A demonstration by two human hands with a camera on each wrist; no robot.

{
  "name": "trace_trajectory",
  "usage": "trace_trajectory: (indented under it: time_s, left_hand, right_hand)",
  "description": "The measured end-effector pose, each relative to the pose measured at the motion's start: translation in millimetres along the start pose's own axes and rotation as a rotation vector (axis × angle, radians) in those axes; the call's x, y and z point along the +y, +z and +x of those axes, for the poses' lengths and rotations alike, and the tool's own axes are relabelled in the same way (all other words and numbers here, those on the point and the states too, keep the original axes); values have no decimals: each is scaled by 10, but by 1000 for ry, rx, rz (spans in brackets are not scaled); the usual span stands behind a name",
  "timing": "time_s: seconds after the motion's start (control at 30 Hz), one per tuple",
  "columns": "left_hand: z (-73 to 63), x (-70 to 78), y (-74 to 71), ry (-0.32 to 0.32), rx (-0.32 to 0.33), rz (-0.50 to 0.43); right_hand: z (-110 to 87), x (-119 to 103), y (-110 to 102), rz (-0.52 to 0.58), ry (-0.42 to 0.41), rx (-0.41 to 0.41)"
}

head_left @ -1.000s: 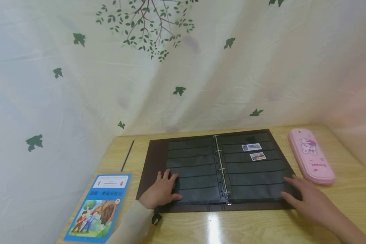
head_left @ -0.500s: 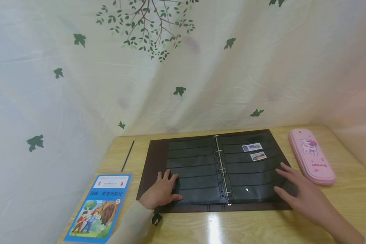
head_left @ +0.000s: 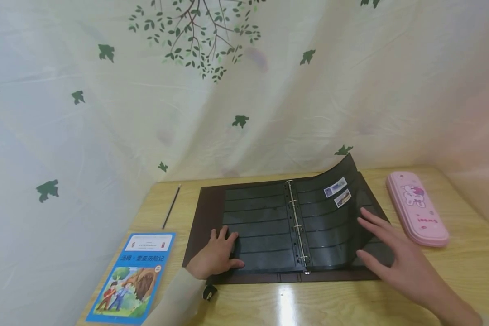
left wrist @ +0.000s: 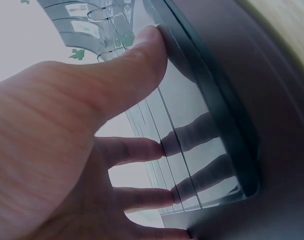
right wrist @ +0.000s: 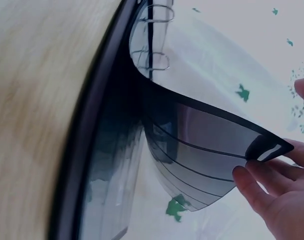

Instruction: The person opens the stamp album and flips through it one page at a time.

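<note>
A pale cloth printed with green leaves hangs behind and at both sides, and below it spreads a light wood-grained tabletop, shiny near the front. In the middle lies a dark brown binder, open flat, with metal rings down its centre. Its right-hand page curves up along the outer edge, leaning over a dark sheet beneath. A blue picture book lies to the left and a pink pencil case just beyond the binder's right edge.

The left hand rests on the binder's lower left part, fingers spread. The right hand is at the curved page's outer edge; its fingers are extended and touch the page's corner, thumb apart from it. A thin dark pencil lies between book and cloth. Two small stamps sit in the curved page's upper rows, beyond the right fingertips.
</note>
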State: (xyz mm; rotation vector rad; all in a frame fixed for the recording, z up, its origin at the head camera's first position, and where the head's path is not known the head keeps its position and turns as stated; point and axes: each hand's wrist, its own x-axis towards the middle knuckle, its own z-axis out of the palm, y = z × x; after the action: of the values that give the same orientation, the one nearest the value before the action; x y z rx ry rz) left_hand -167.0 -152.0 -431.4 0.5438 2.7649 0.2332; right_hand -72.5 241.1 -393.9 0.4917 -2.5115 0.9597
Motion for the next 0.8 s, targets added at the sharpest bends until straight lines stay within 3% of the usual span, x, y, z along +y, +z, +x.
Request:
trace_trajectory:
  time_s: [0.23, 0.6, 0.8]
  left_hand:
    - [5, 0, 14, 1, -3, 2]
    - [-4, -2, -1, 9, 3, 9]
    - [-5, 2, -10, 18, 14, 13]
  right_hand:
    - [74, -168, -3, 33, -75, -28]
    - [190, -396, 27, 79, -109, -56]
    - [320, -502, 43, 109, -229, 16]
